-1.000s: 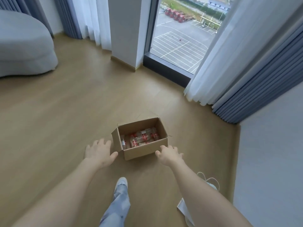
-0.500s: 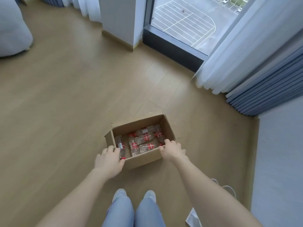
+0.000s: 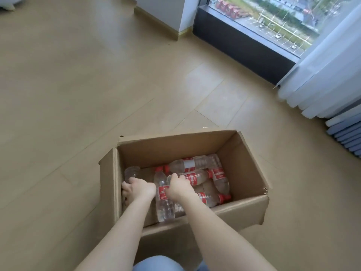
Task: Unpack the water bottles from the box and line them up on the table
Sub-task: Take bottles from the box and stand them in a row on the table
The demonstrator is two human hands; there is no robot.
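Floor (image 3: 78,94) of pale wood planks fills the left of the scene. On it, near the person, sits an open cardboard box (image 3: 244,210) with clear, red-labelled water bottles lying loose on its bottom.

Both forearms reach down into the box. The left hand (image 3: 139,189) is at the box's left end, fingers curled round the leftmost bottle (image 3: 132,173), whose clear end shows just beyond the knuckles. Between the two hands lies the lengthwise bottle (image 3: 163,204), red cap pointing to the far wall.

The right hand (image 3: 178,186) is just to its right, fingers curled over the end of the middle bottle (image 3: 197,177), which lies crosswise with its cap to the right. Farther back rests the far bottle (image 3: 187,164), also crosswise. To the right lie the slanted bottle (image 3: 219,178) and, against the near wall, the near-right bottle (image 3: 212,199).

At the far right a dark-framed window (image 3: 263,20) meets the floor, with a white curtain (image 3: 322,75) and a blue curtain (image 3: 347,137) beside it.
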